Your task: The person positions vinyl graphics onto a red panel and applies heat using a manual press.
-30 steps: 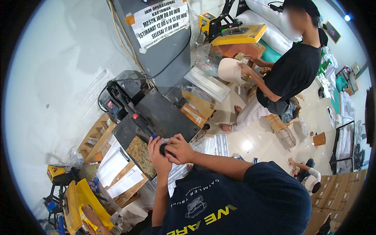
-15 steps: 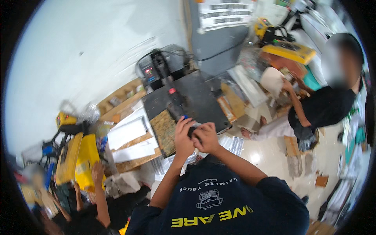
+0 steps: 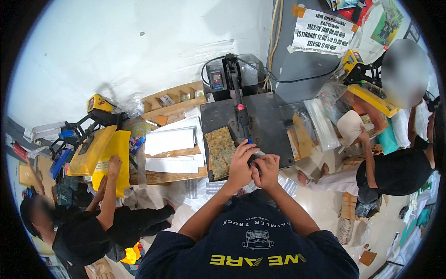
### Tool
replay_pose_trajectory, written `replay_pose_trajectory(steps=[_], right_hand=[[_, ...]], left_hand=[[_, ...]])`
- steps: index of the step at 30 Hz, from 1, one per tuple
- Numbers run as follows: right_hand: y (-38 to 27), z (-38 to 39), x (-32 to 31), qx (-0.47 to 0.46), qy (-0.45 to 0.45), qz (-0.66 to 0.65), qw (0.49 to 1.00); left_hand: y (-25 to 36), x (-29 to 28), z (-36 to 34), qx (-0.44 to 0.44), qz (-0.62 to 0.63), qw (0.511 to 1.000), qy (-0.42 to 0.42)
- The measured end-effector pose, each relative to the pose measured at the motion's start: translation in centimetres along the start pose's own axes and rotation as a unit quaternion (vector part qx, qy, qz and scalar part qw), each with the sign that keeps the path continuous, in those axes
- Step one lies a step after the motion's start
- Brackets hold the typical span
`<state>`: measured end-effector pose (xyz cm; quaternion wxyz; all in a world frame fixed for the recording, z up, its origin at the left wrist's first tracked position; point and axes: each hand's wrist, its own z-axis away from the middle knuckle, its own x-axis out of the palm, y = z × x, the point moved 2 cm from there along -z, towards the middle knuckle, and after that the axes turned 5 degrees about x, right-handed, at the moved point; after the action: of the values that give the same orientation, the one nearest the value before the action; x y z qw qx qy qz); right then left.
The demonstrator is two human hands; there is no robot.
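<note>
Curling at press lever (image 3: 241, 116): left hand (image 3: 241, 165), right hand (image 3: 266, 170)

The black press (image 3: 268, 116) is standing just beyond the fingers (image 3: 243, 151). Its red-banded lever (image 3: 243, 122) is pointing toward them, a dark grip (image 3: 253, 160) showing between them.

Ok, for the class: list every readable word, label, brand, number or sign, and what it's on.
I won't copy wording; here's where it is:
White paper sign on the grey pillar: black print, mostly readable.
Dark shirt: white and yellow print, readable.
Lit control display: too small to read.
Anything else: too small or blurred.
</note>
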<state>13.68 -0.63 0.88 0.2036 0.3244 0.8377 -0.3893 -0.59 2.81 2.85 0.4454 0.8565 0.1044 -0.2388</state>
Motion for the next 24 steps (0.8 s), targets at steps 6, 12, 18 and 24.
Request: replay_pose_trajectory(steps=[6,12,18,24], right_hand=[[-0.09,-0.04,-0.08,-0.007,0.001,0.000,1.000],[-0.25,-0.20,-0.12,-0.005,0.013,0.000,1.000],[-0.11,-0.04,-0.04,-0.010,0.008,0.010,1.000],[-0.20,-0.07,-0.12,-0.006,0.016,0.002,1.000]], left_hand=[[0.44,-0.19,-0.21,0.007,-0.002,1.000,0.007],[0.65,-0.26,-0.22,0.004,-0.005,1.000,0.005],[0.21,-0.15,-0.01,-0.001,0.000,1.000,-0.003],[0.68,-0.28,-0.17,0.004,0.003,1.000,0.003]])
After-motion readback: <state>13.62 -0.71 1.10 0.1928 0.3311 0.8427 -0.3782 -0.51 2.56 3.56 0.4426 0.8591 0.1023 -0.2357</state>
